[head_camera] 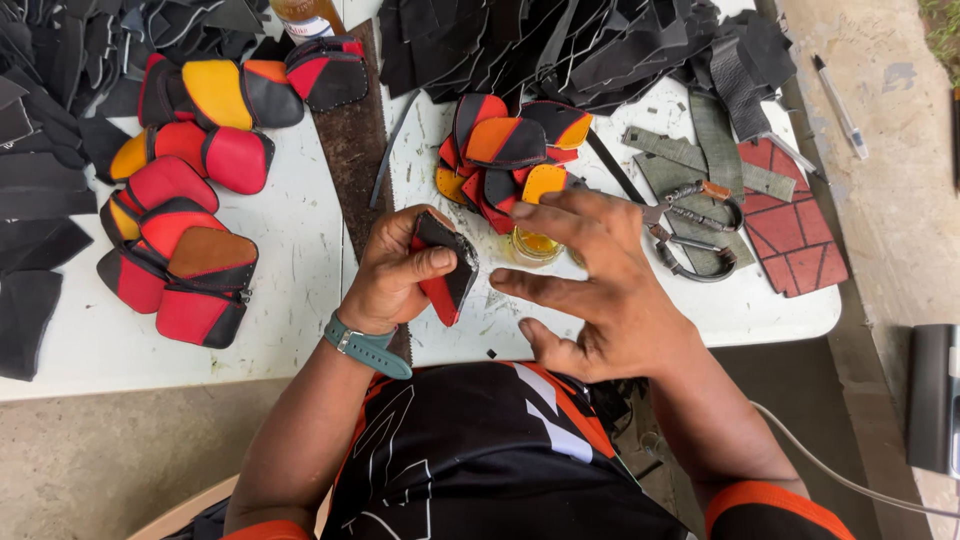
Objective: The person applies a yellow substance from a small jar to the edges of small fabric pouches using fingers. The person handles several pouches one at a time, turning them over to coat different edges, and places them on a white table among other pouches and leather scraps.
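Fingers (432, 262) of the left hand (395, 275): closed around a black-and-red leather piece (447, 270), thumb pressed across its face, the piece held just above the counter (300, 240) near its front edge. Teal watch (367, 347) on the left wrist.

Right hand (600, 290): empty, fingers spread wide, hovering just beside the held piece and not touching it.

Small jar of amber liquid (535, 245): on the counter, partly hidden behind the right hand's fingers.

Pile of orange, red and black pieces (510, 150): on the counter just beyond the jar.

Larger joined panels in red, yellow, brown and black (190, 200): grouped on the counter's left half, well apart from the hands.

Dark strip (352, 150): lying lengthwise along the seam between the two white counter sections.

Scissors (695, 225): to the right of the right hand, resting on olive-green strips (700, 160).

Red stitched panel (795, 235): at the counter's right end, beside the scissors.

Black cut-outs (560, 45): heaped along the far edge; more black sheets (40, 180) stacked at the far left.

Pen (838, 105): on the concrete ledge to the right, off the counter.

Bottle (305, 18): at the far edge, only its lower part in view.
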